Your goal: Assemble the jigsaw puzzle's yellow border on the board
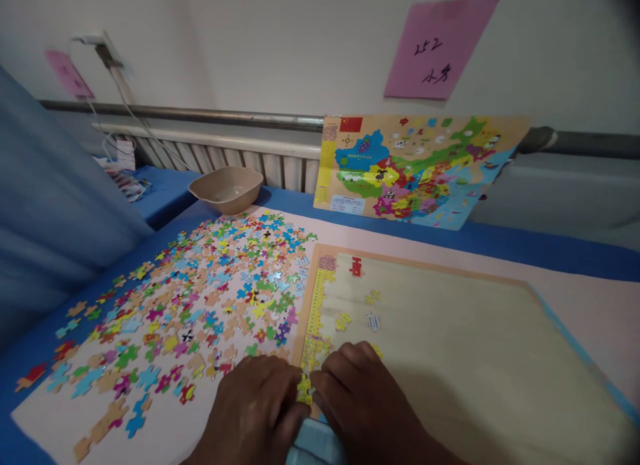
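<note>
At the far left of the frame, a blue fabric curtain hung down, and above it a pink paper note was fixed to the white wall. Along the lower left, a blue cloth-covered counter carried a pale pink sheet, and across that sheet we saw a wide scatter of multicoloured jigsaw pieces, spread flat, perhaps so that each shape could be seen. Beyond them, a shallow beige plastic bowl sat near the back edge, in front of a white ribbed radiator.

At the bottom centre, our left hand was curled closed, its fingers bent inward towards our right hand, which was closed the same way. Between them, both hands seemed to pinch the small yellow jigsaw pieces at the left edge of a pale wooden tray with an orange printed border; working from both sides likely steadied such small pieces. A few pieces, one red, lay on the tray. To the right, a colourful map board of China leaned upright against the wall, apparently placed to stay in view, beneath a pink handwritten note.
</note>
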The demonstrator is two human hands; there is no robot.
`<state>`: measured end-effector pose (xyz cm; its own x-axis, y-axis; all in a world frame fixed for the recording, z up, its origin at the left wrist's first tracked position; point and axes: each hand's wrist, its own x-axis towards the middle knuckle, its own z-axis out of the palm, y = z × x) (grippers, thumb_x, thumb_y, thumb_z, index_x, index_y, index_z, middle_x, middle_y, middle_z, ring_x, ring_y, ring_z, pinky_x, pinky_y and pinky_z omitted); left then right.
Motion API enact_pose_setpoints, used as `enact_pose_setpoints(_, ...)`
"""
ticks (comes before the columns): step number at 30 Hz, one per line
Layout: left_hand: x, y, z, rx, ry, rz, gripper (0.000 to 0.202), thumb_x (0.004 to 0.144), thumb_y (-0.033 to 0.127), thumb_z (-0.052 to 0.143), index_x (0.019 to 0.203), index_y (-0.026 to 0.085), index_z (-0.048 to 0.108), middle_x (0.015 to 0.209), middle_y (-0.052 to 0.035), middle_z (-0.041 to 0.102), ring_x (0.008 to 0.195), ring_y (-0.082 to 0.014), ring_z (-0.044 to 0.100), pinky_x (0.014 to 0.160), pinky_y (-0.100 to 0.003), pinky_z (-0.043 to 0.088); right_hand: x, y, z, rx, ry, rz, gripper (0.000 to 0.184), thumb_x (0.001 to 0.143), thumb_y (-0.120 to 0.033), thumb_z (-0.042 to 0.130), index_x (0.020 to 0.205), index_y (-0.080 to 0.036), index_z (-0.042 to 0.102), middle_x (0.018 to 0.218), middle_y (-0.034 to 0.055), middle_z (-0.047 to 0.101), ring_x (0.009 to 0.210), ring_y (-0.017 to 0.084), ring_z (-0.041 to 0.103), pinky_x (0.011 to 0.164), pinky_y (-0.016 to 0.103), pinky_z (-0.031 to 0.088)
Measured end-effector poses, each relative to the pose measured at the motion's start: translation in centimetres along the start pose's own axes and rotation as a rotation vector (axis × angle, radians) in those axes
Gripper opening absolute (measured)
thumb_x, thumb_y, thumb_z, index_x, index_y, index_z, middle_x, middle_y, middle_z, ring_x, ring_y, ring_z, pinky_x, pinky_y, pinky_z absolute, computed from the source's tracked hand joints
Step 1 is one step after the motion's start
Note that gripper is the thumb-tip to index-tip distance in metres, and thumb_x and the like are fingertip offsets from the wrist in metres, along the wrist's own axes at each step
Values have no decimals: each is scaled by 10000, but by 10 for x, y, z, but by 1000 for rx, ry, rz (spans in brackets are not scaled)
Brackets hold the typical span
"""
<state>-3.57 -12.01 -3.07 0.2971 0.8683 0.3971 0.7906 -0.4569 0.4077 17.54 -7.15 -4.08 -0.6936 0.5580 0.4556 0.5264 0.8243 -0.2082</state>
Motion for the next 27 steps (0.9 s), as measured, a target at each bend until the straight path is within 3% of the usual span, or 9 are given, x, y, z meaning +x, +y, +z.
enact_pose_setpoints(16, 4, 4, -4, -32, 10, -36, 118, 917, 139, 556, 860, 241, 565, 733, 24, 629, 638, -187, 596, 580, -314, 392, 6, 0, -1, 89, 35, 33, 204, 1018, -100, 574, 848, -194, 634, 794, 24, 611, 761, 205, 466, 721, 376, 289)
enact_pose_setpoints(22, 6, -1, -3, -59, -6, 42, 131, 938, 130, 524, 878, 242, 558, 749, 31, 657, 654, -168, 628, 589, -296, 447, 2, -5, -4, 140, -31, 121, 133, 947, -120, 674, 860, -217, 642, 828, 15, 660, 811, 204, 537, 799, 357, 367)
enact_pose_setpoints(27, 10, -2, -4, -146, -27, 108, 146, 998, 141, 493, 902, 242, 536, 780, 29, 671, 680, -157, 635, 605, -278, 464, -3, -7, -1, 208, -32, 158, 153, 889, -96, 621, 811, -227, 602, 785, 10, 659, 793, 203, 561, 803, 348, 393)
